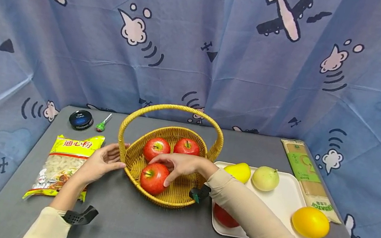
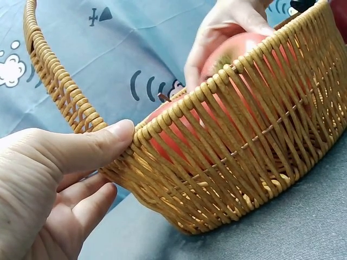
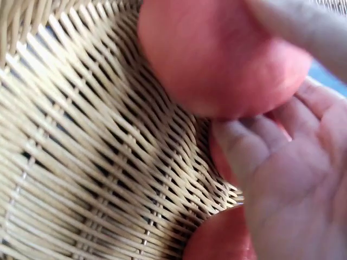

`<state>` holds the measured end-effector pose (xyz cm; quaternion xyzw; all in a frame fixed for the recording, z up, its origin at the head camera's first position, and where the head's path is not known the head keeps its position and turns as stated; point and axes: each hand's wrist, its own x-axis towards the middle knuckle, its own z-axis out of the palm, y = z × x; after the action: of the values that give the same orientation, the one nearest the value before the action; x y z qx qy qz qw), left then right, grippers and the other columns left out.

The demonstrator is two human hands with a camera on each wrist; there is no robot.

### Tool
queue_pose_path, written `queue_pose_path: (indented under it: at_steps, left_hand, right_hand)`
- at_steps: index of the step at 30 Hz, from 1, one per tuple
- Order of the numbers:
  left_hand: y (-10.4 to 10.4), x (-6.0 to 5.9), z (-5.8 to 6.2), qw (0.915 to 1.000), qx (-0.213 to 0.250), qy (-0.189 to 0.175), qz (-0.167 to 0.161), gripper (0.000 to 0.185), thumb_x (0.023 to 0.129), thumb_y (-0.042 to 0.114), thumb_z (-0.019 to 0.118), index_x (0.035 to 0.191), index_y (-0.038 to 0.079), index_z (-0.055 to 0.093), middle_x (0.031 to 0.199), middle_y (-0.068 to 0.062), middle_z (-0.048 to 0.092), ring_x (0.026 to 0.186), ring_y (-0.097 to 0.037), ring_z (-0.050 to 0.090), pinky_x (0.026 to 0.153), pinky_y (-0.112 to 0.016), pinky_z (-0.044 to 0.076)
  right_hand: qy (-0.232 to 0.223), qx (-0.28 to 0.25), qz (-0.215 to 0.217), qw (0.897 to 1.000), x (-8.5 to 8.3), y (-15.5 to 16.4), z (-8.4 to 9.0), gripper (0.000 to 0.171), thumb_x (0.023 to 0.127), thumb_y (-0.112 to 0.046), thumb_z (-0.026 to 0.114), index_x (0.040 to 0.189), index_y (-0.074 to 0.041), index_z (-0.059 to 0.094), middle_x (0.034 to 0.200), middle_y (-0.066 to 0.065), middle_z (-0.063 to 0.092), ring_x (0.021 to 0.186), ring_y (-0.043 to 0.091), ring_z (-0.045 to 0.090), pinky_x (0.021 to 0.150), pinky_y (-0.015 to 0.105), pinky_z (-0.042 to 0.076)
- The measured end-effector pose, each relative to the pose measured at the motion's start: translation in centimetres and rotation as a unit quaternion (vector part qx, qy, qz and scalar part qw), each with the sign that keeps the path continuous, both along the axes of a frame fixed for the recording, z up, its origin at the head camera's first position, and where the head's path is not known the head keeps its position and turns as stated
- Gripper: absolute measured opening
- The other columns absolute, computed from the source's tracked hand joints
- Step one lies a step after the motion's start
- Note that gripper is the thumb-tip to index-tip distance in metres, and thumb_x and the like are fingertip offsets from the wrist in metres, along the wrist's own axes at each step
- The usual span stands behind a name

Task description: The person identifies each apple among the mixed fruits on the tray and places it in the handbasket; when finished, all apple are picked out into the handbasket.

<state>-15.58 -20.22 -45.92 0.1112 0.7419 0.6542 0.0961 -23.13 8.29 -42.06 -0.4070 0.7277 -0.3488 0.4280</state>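
The right grip (image 1: 180,165) pinches a red apple (image 1: 152,180) inside the wicker basket (image 1: 169,203); whether the fruit touches the woven bottom is hard to tell. 2 more red apples (image 1: 157,149) lie just beyond that grip. The left grip (image 1: 103,161) pinches the basket's rim beside the handle (image 1: 175,108). Left of it lies a pasta bag (image 1: 63,167); right of the right grip, a white tray (image 1: 281,204).

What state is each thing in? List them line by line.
Wicker basket, upright, pinched at one end by left grip
Front apple, held in right grip
Rear apples, resting in basket
White tray, flat, holding fruit
Tuna can, closed
Lollipop, wrapped
Macaroni bag, lying flat, filled
Green-labelled packet, lying flat
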Motion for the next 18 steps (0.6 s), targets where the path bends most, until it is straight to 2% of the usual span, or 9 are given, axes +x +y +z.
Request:
queue_pose_path:
  at_steps: [5,11,18]
  left_hand:
    - [0.04,0.04,0.03,1.0000,-0.004,-0.003,0.000,0.061,0.085,0.001,0.068,0.139,-0.002,0.040,0.144,-0.020,0.042,0.134,-0.033,0.038,0.100,-0.011,0.041]
    - [0.02,-0.01,0.05,1.0000,-0.001,0.005,0.000,0.060,0.085,-0.002,0.067,0.139,-0.003,0.040,0.144,-0.021,0.042,0.133,-0.035,0.039,0.099,-0.011,0.042]
    - [-0.02,0.01,0.00,1.0000,0.000,0.008,0.001,0.061,0.084,-0.002,0.067,0.139,-0.004,0.040,0.143,-0.022,0.043,0.132,-0.032,0.041,0.099,-0.011,0.042]
  right_hand:
    - [0.007,0.024,0.009,1.000,-0.02,0.09,-0.05,0.072,0.078,-0.010,0.076,0.141,-0.015,0.040,0.144,0.000,0.039,0.130,0.011,0.039,0.109,0.023,0.035]
    - [0.055,0.081,0.023,0.995,-0.06,0.40,0.09,0.084,0.074,-0.014,0.080,0.145,-0.022,0.036,0.146,-0.003,0.037,0.131,0.010,0.035,0.112,0.025,0.031]
    - [0.076,0.119,0.021,0.990,0.04,0.44,-0.01,0.091,0.071,-0.016,0.083,0.148,-0.019,0.033,0.147,-0.001,0.039,0.133,0.012,0.035,0.114,0.027,0.029]
